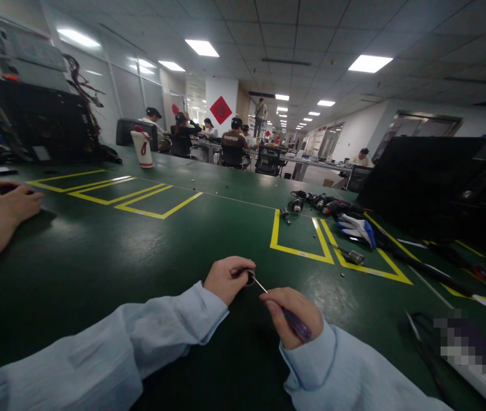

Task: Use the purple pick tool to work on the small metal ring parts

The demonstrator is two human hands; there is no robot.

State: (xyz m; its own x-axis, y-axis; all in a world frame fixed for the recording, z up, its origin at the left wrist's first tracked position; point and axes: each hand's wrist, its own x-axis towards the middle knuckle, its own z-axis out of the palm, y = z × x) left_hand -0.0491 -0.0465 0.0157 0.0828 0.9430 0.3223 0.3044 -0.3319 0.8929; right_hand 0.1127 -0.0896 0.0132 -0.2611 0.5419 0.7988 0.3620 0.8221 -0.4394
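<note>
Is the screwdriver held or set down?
Held: the right hand grasps the screwdriver by its purple handle, shaft toward the round part in the left hand.

head-worn view, facing forward and down, across table (157, 248)

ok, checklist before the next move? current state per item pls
1. Part gripped: ok, left hand holds the small round part.
2. Tool gripped: ok, right hand is wrapped around the purple-handled tool.
3. Tip seated in the part: cannot tell, too small.
4. Other person's hands apart from the work: ok, at far left.
5. Hand protection: not ok if required; both working hands are bare, blue-white glove lies on the table.
</note>
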